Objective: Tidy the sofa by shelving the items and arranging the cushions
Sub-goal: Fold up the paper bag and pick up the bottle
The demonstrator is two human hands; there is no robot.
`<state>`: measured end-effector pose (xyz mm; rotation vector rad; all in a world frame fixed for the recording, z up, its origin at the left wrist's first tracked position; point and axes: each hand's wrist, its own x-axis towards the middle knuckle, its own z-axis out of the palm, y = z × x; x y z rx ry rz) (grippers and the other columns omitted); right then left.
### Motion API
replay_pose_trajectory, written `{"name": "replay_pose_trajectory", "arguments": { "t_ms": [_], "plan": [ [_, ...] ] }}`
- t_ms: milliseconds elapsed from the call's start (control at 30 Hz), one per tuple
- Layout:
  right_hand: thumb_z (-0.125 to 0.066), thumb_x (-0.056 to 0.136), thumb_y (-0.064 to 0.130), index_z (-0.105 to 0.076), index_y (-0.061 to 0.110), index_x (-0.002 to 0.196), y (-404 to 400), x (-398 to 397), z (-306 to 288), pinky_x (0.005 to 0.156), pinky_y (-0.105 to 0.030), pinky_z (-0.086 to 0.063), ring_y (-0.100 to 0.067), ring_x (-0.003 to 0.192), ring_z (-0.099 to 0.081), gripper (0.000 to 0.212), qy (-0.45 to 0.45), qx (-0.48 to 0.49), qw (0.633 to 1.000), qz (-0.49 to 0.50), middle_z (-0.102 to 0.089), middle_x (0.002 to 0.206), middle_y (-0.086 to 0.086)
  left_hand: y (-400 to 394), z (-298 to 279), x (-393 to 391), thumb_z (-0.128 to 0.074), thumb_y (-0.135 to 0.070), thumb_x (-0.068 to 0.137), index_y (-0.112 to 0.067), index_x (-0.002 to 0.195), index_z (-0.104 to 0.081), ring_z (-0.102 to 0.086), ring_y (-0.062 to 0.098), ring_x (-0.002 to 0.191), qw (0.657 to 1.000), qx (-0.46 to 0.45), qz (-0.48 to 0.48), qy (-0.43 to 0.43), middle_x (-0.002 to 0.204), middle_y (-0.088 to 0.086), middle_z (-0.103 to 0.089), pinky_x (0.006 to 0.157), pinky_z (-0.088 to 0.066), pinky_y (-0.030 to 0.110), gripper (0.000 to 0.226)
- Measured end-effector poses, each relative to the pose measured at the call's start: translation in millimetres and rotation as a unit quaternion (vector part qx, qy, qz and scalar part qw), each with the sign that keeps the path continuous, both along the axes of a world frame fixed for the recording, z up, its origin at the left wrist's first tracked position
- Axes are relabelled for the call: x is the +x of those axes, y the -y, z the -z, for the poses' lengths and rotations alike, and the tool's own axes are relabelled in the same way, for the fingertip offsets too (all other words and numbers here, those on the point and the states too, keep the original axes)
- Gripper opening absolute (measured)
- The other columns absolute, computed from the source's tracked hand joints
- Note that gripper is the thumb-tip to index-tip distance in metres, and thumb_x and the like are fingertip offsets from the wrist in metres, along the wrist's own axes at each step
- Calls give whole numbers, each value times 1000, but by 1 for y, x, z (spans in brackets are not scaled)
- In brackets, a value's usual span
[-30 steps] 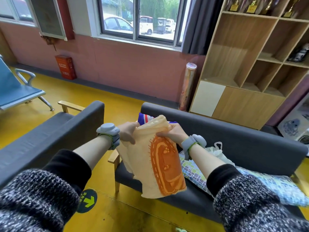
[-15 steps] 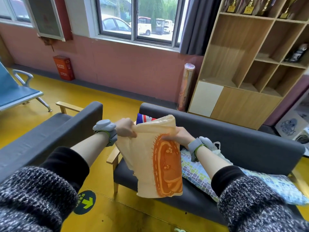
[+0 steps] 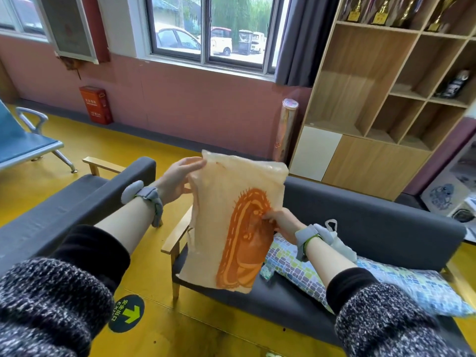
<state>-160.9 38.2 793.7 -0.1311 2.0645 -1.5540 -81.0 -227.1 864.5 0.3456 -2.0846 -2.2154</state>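
A tan bag [image 3: 226, 220] printed with an orange oval design is held upright in the air above the left end of the dark grey sofa [image 3: 373, 222], its long axis running near vertical, top edge up and bottom edge hanging just over the seat. Its top left corner is pinched by the fingers of the left hand [image 3: 177, 179], and its right edge is gripped at mid-height by the fingers of the right hand [image 3: 280, 222], curled into the fabric. One bag is seen. One patterned blue-green cushion [image 3: 386, 282] is laid flat along the seat, its near end cut off behind the right sleeve. One white plastic bag [image 3: 334, 235] is seen behind the right wrist, mostly hidden. One wooden shelf unit [image 3: 386, 99] stands behind the sofa, cut off by the frame at its top and right.
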Motion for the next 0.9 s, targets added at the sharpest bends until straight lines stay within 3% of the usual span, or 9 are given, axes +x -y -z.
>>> {"name": "replay_pose_trajectory", "arguments": {
  "t_ms": [67, 200, 267, 367, 467, 567, 667, 767, 900],
  "plan": [
    [-54, 89, 7, -62, 0, 114, 1, -3, -4, 100, -45, -46, -34, 105, -61, 27, 29, -61, 997, 25, -65, 111, -18, -2, 8, 10, -79, -70, 40, -30, 122, -54, -54, 25, 113, 999, 33, 39, 11, 125, 2, -58, 92, -47, 50, 95],
    [-52, 91, 8, -63, 3, 108, 2, -5, -14, 75, -37, -55, -28, 83, -67, 21, 45, -99, 993, 43, -69, 95, -15, -17, 41, 17, -79, -74, 24, -25, 143, -34, -39, 24, 131, 988, 3, 112, 106, 139, -1, -46, 110, -22, 55, 136],
    [-52, 92, 10, -63, 3, 104, 2, -6, -18, 74, -37, -55, -27, 78, -65, 18, 42, -88, 994, 47, -68, 93, -17, -29, 55, 15, -82, -63, 42, -24, 131, -46, -48, 16, 123, 985, 0, 112, 128, 128, -5, -56, 106, -26, 47, 105],
    [-55, 90, 12, -61, -5, 117, 2, -9, -22, 98, -46, -46, -33, 92, -61, 32, 24, -56, 997, 56, -64, 110, -24, -43, 71, 9, -74, -32, 77, -24, 106, -58, -65, 2, 92, 984, 1, 106, 144, 104, -10, -65, 93, -37, 38, 35],
    [-55, 91, 16, -57, -5, 124, 0, -11, -24, 103, -44, -43, -33, 97, -58, 39, 33, -62, 995, 65, -62, 115, -24, -49, 86, 7, -85, -46, 59, -26, 118, -57, -56, 18, 117, 976, 17, 135, 172, 118, -2, -64, 99, -42, 40, 68],
    [-56, 90, 23, -59, -2, 123, -6, -13, -26, 107, -46, -41, -33, 101, -58, 41, 52, -61, 994, 76, -62, 122, -26, -60, 107, 5, -87, -53, 48, -25, 133, -48, -56, 27, 122, 970, 51, 159, 174, 128, 7, -61, 106, -41, 53, 98],
    [-55, 90, 28, -59, -1, 123, -16, -16, -24, 103, -43, -45, -31, 94, -60, 44, 72, -66, 991, 92, -65, 112, -22, -70, 126, 0, -87, -44, 58, -32, 130, -49, -60, 24, 117, 977, 76, 155, 128, 123, 2, -65, 100, -45, 56, 82],
    [-51, 93, 39, -61, 6, 121, -26, -17, -20, 81, -34, -53, -23, 79, -66, 44, 108, -90, 986, 84, -71, 92, -11, -71, 134, -8, -88, -34, 62, -26, 126, -56, -66, 25, 109, 984, 88, 122, 97, 116, 3, -70, 91, -54, 49, 72],
    [-53, 89, 52, -64, 14, 118, -36, -14, -11, 90, -36, -50, -24, 100, -66, 48, 146, -84, 985, 29, -70, 111, -10, -64, 135, -16, -92, -32, 56, -17, 117, -62, -72, 28, 97, 988, 102, 73, 92, 106, 10, -73, 75, -58, 40, 69]
  ]
}}
